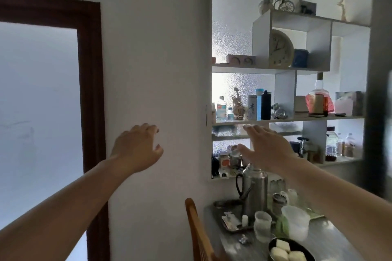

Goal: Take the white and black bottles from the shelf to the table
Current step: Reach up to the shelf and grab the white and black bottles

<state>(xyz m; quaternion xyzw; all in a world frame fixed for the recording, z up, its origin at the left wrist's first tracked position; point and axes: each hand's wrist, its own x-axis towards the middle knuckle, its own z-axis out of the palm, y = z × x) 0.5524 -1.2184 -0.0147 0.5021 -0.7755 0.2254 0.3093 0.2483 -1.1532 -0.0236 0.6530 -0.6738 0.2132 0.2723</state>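
A white bottle (252,107) with dark lettering and a black bottle (266,105) stand upright on the middle shelf (297,118), with a blue-capped bottle behind them. My right hand (269,148) is stretched out just below that shelf's edge, fingers spread, holding nothing. My left hand (137,148) hovers in front of the white wall, left of the shelves, fingers apart and empty. The table (331,237) lies at the lower right, beneath the shelves.
The table carries a metal kettle (253,190), a tray (231,225), plastic cups, a bowl of white cakes (288,250). A wooden chair back (196,231) stands at its left. The shelves hold a clock (280,48), jars, figurines. A dark door frame (91,91) is on the left.
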